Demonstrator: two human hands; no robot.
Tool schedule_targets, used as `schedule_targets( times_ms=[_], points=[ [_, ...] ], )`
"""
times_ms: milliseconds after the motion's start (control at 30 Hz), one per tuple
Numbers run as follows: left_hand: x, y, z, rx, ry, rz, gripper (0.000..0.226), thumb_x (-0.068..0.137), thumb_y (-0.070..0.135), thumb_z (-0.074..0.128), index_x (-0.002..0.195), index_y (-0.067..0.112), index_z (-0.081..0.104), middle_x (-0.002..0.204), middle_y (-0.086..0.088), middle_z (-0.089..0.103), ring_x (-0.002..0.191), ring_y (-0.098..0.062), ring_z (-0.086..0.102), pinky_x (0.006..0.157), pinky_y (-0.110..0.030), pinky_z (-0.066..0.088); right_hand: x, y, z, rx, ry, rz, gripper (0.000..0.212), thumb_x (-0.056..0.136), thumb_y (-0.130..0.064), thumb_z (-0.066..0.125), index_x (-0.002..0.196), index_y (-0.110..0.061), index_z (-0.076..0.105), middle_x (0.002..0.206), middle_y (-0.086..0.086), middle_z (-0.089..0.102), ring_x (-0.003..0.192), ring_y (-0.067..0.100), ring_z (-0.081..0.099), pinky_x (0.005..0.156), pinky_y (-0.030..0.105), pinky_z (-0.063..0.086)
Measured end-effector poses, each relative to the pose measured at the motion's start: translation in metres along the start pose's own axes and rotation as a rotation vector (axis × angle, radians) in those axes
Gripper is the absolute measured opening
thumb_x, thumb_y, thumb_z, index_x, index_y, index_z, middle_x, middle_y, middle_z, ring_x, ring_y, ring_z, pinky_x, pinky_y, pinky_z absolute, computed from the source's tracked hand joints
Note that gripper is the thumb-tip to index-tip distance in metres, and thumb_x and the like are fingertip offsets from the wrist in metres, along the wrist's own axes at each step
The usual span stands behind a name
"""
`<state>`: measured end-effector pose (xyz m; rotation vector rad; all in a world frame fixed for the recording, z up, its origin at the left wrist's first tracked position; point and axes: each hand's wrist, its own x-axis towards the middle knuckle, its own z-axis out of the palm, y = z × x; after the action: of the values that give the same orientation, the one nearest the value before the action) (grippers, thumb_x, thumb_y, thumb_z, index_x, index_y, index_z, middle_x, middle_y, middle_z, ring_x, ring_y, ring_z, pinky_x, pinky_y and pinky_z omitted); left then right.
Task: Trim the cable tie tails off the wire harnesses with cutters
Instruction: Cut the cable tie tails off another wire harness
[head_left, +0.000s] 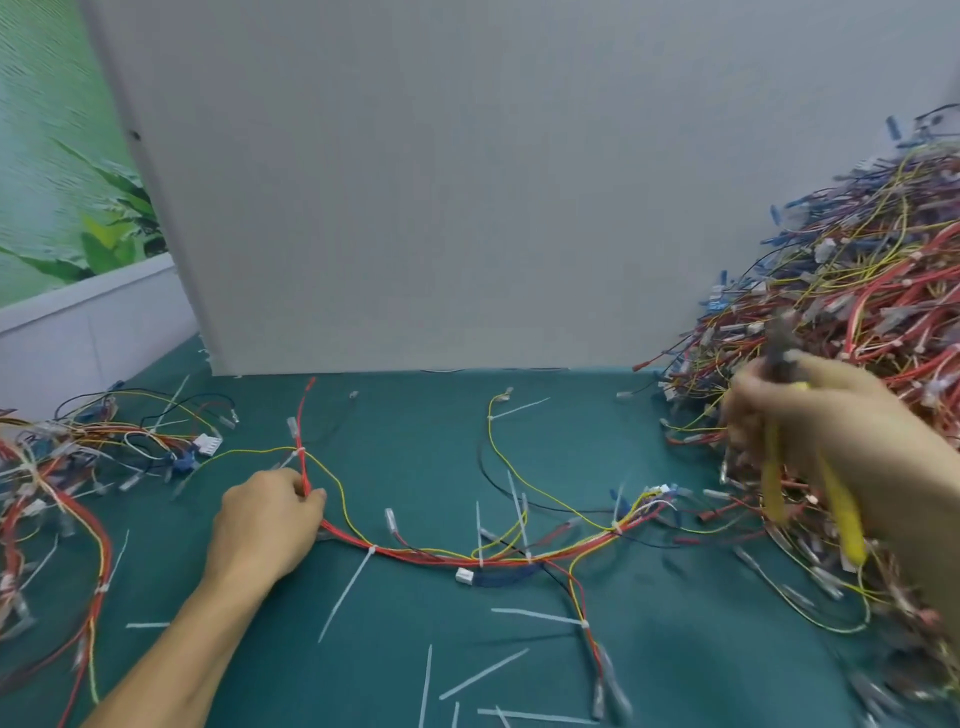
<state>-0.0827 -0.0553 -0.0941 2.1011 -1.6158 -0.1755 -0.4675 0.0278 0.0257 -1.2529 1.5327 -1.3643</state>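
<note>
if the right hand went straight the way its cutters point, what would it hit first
Probably the pile of wire harnesses right behind the cutters' tip; the right hand is motion-blurred, so depth is unsure.

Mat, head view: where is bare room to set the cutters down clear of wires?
Best patch: bare mat below the grey board, between the red wire end and the yellow wire loop. Another lies between the lower harness branch and the right pile. Crowded: right pile, left bundle, and cut tie tails along the near edge.
</note>
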Motion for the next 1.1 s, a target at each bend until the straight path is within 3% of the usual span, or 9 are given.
schedule_targets(
  times_ms=[133,267,367,500,667,767,867,967,1100],
  points=[
    [0.005,-0.007,-0.006,0.011,0.009,-0.066,0.027,0.088,0.028,0.057,0.065,0.016,0.063,0.062,-0.006,0.063,0.072,-0.033,0.060,0.066,-0.034,0.045,-0.002,0.038,0.000,-0.627,-0.179,0.202,0.017,0.094,-0.016,0.061,0.084,-0.001,0.061,0.063,0.007,0.069,0.055,0.018,0.060,0.054,0.028,0.043],
    [0.011,-0.015,-0.009,0.046,0.035,-0.099,0.023,0.089,0.029,0.060,0.073,0.015,0.067,0.080,-0.012,0.065,0.080,-0.033,0.054,0.068,-0.033,0.041,0.003,0.068,-0.008,-1.051,-0.092,0.399,0.018,0.091,-0.025,0.059,0.091,-0.008,0.058,0.095,0.017,0.068,0.084,0.028,0.065,0.059,0.027,0.046],
    [0.010,-0.014,-0.009,0.036,0.017,-0.109,0.031,0.090,0.035,0.058,0.066,0.015,0.064,0.074,-0.009,0.063,0.076,-0.031,0.051,0.067,-0.033,0.041,0.000,0.065,0.003,-1.169,-0.027,0.328,0.022,0.091,-0.034,0.057,0.090,-0.012,0.054,0.104,0.017,0.066,0.092,0.032,0.063,0.064,0.029,0.046],
    [0.007,-0.008,-0.011,-0.001,0.008,-0.119,0.035,0.086,0.037,0.056,0.061,0.014,0.064,0.069,-0.007,0.062,0.076,-0.032,0.053,0.065,-0.033,0.043,-0.002,0.051,0.043,-1.059,0.038,0.104,0.027,0.088,-0.042,0.058,0.086,-0.015,0.057,0.098,0.015,0.067,0.091,0.034,0.063,0.073,0.034,0.048],
    [0.003,-0.003,-0.014,-0.171,-0.049,-0.087,0.008,0.080,0.020,0.064,0.076,0.022,0.070,0.077,0.003,0.072,0.084,-0.027,0.061,0.073,-0.033,0.048,0.013,0.062,0.093,-0.664,-0.144,0.262,0.027,0.087,-0.034,0.063,0.088,-0.007,0.064,0.074,0.009,0.072,0.062,0.024,0.067,0.071,0.034,0.056],
    [-0.001,0.000,-0.013,-0.383,-0.176,0.013,0.018,0.082,0.011,0.070,0.089,0.028,0.070,0.081,0.006,0.074,0.076,-0.017,0.066,0.075,-0.033,0.051,0.024,0.072,0.107,-0.470,-0.076,0.302,0.022,0.082,-0.024,0.071,0.082,-0.003,0.065,0.071,0.011,0.073,0.056,0.022,0.060,0.068,0.033,0.053],
    [-0.006,0.005,-0.011,-0.527,-0.309,0.127,0.028,0.081,0.005,0.073,0.088,0.033,0.068,0.078,0.009,0.075,0.073,-0.003,0.068,0.073,-0.024,0.049,0.032,0.075,0.110,-0.554,-0.064,0.283,0.024,0.074,-0.028,0.077,0.082,-0.008,0.066,0.074,0.009,0.072,0.068,0.024,0.064,0.068,0.030,0.050],
    [-0.006,0.005,-0.009,-0.543,-0.328,0.152,0.033,0.079,0.006,0.075,0.084,0.037,0.067,0.076,0.014,0.074,0.072,0.002,0.067,0.072,-0.014,0.046,0.029,0.077,0.111,-0.830,-0.120,0.266,0.031,0.069,-0.035,0.076,0.087,-0.015,0.061,0.093,0.009,0.067,0.088,0.030,0.063,0.079,0.033,0.052],
    [-0.004,0.004,-0.008,-0.595,-0.331,0.112,0.036,0.078,0.000,0.074,0.085,0.036,0.069,0.079,0.007,0.075,0.079,-0.009,0.069,0.081,-0.025,0.048,0.025,0.081,0.108,-0.939,-0.148,0.257,0.038,0.068,-0.040,0.074,0.093,-0.017,0.056,0.098,0.009,0.064,0.091,0.031,0.061,0.081,0.035,0.052]
  ],
)
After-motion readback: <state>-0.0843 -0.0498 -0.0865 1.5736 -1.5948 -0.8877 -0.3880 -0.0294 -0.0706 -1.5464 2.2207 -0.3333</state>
